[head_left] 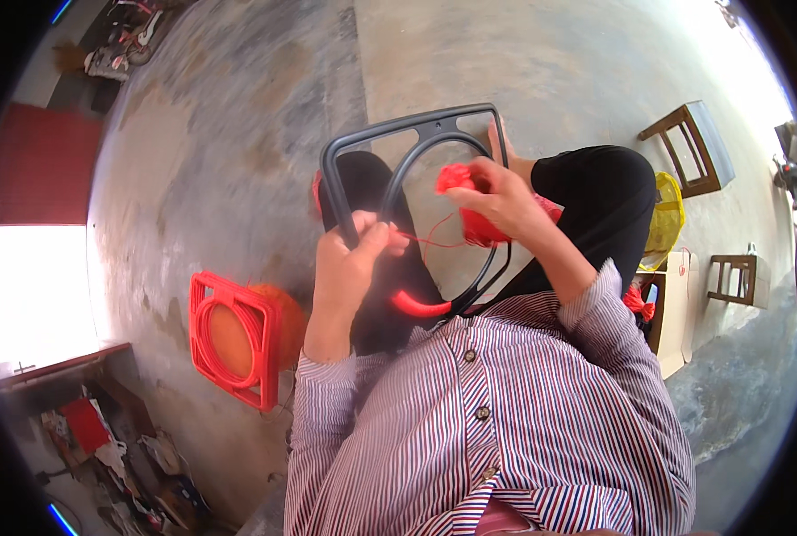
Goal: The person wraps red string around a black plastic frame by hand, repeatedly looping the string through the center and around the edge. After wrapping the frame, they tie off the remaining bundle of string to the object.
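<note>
Black frame [416, 124] with an inner ring, held in front of the seated person, between the knees and the striped shirt [483, 438]. The far bar runs left to right, its right end farther from the body; the side bars point back toward the shirt. The near edge is partly hidden, so the long axis cannot be told. Red winding [421, 306] covers a curved near part of the ring. Left hand [358, 250]: grip pressed together, pinching the frame's left side. Right hand [512, 204]: grip closed on a red cord bundle [457, 178]; a thin slack strand [436, 244] spans between the hands. Left, on the floor side: a red frame [267, 357], tilted.
</note>
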Tool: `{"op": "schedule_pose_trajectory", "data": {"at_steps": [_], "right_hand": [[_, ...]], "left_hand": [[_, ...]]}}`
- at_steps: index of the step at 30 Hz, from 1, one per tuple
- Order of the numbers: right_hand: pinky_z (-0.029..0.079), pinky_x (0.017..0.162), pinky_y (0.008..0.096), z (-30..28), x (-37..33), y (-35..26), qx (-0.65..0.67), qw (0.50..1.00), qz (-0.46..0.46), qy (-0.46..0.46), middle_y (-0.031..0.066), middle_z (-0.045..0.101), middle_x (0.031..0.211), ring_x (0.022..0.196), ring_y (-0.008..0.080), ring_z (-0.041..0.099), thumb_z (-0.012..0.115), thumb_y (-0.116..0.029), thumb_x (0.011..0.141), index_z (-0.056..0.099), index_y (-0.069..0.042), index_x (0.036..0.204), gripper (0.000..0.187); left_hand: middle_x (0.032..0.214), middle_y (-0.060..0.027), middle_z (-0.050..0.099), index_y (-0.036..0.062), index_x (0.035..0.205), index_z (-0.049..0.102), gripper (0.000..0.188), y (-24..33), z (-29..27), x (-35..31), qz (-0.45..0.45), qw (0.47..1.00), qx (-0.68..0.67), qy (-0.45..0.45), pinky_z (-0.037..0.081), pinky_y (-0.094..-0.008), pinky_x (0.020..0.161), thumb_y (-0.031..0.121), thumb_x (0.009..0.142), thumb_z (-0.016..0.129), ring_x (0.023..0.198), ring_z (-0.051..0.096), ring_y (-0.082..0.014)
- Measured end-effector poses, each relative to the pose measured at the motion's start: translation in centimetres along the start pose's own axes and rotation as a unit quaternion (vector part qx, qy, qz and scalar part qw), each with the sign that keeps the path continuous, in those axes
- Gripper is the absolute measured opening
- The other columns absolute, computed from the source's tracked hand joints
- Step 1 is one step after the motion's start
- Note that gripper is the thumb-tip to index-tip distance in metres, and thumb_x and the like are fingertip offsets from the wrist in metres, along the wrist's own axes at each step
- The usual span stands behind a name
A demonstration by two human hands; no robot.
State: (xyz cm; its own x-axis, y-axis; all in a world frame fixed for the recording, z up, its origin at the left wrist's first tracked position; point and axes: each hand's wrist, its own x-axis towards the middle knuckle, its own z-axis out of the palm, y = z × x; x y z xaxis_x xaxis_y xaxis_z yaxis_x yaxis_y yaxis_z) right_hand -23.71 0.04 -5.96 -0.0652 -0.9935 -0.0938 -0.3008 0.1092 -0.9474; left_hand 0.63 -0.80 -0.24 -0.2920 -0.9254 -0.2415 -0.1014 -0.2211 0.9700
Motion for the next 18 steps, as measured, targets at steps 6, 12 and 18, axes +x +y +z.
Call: {"op": "schedule_pose_trajectory", "data": {"at_steps": [6, 12, 18], "right_hand": [[0.049, 0.081, 0.0309, 2.9, 1.7, -4.0, 0.329, 0.922, -0.003, -0.205, 0.0065, 0.069, 0.099, 0.085, 0.0149, 0.063, 0.068, -0.018, 0.086, 0.064, 0.000, 0.111, 0.030], [0.048, 0.083, 0.0291, 1.1, -0.6, -4.0, 0.351, 0.931, 0.028, -0.096, 0.0044, 0.067, 0.100, 0.090, 0.0121, 0.061, 0.071, -0.013, 0.084, 0.064, 0.000, 0.106, 0.027], [0.047, 0.078, 0.0378, 1.6, -1.7, -8.0, -0.206, 0.913, -0.327, 0.129, 0.0097, 0.057, 0.100, 0.091, 0.0299, 0.053, 0.080, -0.034, 0.066, 0.066, -0.003, 0.101, 0.048]], "left_hand": [[0.124, -0.0107, 0.057, -0.0006, 0.088, 0.068, 0.013, 1.7, 0.9, -0.2, 0.029, 0.992, 0.115, -0.040, 0.045, -0.0311, 0.084, 0.010, 0.081, 0.065, 0.096, 0.060, -0.0173], [0.121, -0.0110, 0.059, -0.0021, 0.111, 0.061, 0.031, 0.0, 1.1, 0.0, 0.093, 0.995, 0.020, -0.002, 0.046, -0.0294, 0.088, 0.004, 0.081, 0.065, 0.105, 0.060, -0.0175], [0.116, -0.0095, 0.060, -0.0017, 0.132, 0.045, 0.052, -0.3, 2.3, 0.4, 0.154, 0.987, 0.033, -0.025, 0.047, -0.0301, 0.091, -0.004, 0.082, 0.059, 0.107, 0.059, -0.0166]]}}
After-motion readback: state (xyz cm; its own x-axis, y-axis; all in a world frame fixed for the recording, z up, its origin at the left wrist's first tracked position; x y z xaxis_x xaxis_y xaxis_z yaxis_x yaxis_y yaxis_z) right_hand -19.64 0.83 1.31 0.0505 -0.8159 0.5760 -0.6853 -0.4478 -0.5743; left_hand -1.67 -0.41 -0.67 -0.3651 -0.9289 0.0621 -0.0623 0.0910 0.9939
